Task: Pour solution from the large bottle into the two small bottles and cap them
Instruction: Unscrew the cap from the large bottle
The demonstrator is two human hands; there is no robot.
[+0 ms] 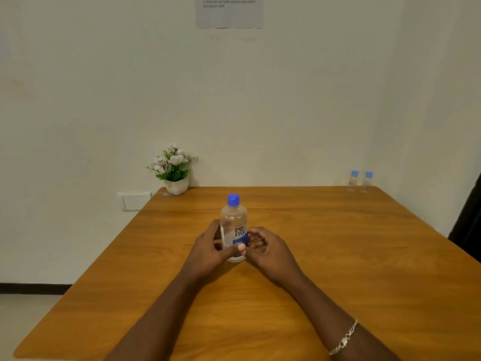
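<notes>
- Left hand [210, 246] gripped the large bottle [234, 225] low on its body, with the thumb laid across the front of the label and the fingers round the left side.
- Right hand [268, 250] sat just beside the bottle's right side, fingers curled. Whether it gripped the bottle or only touched it could not be told.
- Standing upright at the centre of the table [338, 256], the large bottle had its long axis vertical. Its blue cap [233, 199] was on, above both hands and untouched.
- At the far right corner stood the left small bottle [353, 179] and the right small bottle [368, 180], side by side, upright and capped, well apart from the hands.
- Those two lay far and to the right of the large bottle, so the right hand looked the nearer one to fetch them.
- Pouring seemed not yet begun, and all three caps would have to come off first.
</notes>
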